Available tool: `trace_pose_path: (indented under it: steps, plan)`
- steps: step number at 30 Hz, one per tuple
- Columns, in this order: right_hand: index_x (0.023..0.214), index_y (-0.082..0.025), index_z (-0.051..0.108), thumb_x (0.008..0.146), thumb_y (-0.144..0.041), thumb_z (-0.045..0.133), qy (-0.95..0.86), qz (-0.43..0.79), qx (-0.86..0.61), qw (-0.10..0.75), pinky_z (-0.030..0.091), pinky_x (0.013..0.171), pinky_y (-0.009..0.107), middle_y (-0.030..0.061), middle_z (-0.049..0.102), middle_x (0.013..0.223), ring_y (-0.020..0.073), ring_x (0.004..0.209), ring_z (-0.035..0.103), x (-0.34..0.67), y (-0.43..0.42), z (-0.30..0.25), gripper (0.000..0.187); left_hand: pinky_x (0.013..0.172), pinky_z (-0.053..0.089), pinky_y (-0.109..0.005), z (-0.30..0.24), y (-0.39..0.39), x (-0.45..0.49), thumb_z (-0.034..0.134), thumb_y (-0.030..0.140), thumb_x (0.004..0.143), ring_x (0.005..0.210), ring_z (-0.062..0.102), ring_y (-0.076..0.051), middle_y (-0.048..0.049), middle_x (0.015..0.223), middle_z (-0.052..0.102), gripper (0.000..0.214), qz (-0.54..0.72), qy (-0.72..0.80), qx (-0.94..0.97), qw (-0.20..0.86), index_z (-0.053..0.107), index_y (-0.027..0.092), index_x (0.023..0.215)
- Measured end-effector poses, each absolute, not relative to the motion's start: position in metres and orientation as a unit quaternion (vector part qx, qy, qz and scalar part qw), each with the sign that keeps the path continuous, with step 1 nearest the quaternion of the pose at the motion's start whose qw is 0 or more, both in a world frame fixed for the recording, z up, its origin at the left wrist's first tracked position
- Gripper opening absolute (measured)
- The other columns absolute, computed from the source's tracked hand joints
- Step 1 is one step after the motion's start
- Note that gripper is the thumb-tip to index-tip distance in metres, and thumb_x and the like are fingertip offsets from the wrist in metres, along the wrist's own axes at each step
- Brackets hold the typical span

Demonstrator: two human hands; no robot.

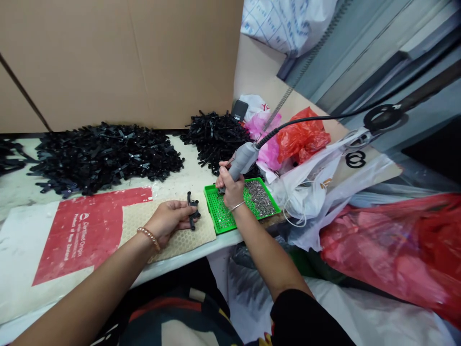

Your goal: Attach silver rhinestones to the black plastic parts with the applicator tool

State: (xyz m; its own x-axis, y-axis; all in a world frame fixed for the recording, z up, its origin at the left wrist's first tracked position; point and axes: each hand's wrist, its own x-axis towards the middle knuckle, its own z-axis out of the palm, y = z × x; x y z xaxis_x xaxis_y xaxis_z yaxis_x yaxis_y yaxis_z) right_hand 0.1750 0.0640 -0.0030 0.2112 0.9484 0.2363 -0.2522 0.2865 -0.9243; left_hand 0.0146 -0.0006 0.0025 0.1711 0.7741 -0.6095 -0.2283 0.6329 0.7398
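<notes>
Two hands: left (167, 221) touches one black part (192, 211), right (229, 189) grips a handpiece (243, 161).

Wall: a cardboard sheet (122, 57) is standing upright from 9 to 12 o'clock.
Bench: a white workbench (180, 182) is stretching toward 9 o'clock.
Right side: grey panels (363, 53) are slanting past 2 o'clock.
Above: a white sack (284, 24) is slumping at 1 o'clock.
Below: white plastic sheeting (374, 312) is lying at 4 o'clock.

A string of pale gold beads (149, 239) circles the left wrist (155, 230), a thin silver bangle (237, 206) the right wrist (233, 199); a black sleeve (298, 319) covers the right upper arm, above a top (173, 322) patched red, cream and teal.
</notes>
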Motion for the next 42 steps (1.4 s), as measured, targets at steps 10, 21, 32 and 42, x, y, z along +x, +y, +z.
trace_pose_path:
  steps: [10,21,32,42]
  plan:
    - [0.091,-0.016,0.06,0.069,-0.044,0.072,-0.458,0.45,-0.4,0.654,0.036,0.043,0.022,-0.0073,0.042,0.05,0.0092,0.041,0.038,0.179,0.068,-0.01,0.037,0.048,0.053,-0.017,0.006,-0.003,0.014,0.065,0.005,0.077,0.056,0.065,-0.012,-0.007,0.065,0.068,0.007,0.336,0.548,0.264,0.719,0.063,0.009,0.072]
    - [0.09,-0.016,0.059,0.073,-0.042,0.071,-0.476,0.435,-0.398,0.652,0.036,0.043,0.022,-0.007,0.044,0.051,0.0088,0.041,0.039,0.178,0.067,-0.012,0.034,0.048,0.053,-0.019,0.003,-0.001,0.015,0.066,0.004,0.075,0.055,0.065,-0.013,-0.0045,0.062,0.066,0.01,0.343,0.539,0.255,0.725,0.061,0.01,0.068]
    - [0.097,-0.023,0.054,0.075,-0.046,0.066,-0.4,0.531,-0.299,0.684,0.031,0.042,0.02,-0.0112,0.028,0.046,0.0086,0.039,0.026,0.151,0.017,0.042,0.034,0.053,0.054,-0.02,0.001,-0.003,0.014,0.071,0.008,0.072,0.056,0.064,-0.012,-0.0046,0.06,0.064,0.014,0.35,0.527,0.275,0.724,0.06,0.009,0.063]
    - [0.091,-0.022,0.051,0.072,-0.048,0.069,-0.393,0.559,-0.317,0.658,0.032,0.044,0.022,-0.0111,0.028,0.046,0.0088,0.04,0.027,0.129,0.007,0.029,0.037,0.049,0.051,-0.017,0.0,-0.005,0.014,0.078,0.016,0.065,0.053,0.06,-0.011,-0.0041,0.057,0.063,0.019,0.365,0.504,0.294,0.726,0.061,0.008,0.062]
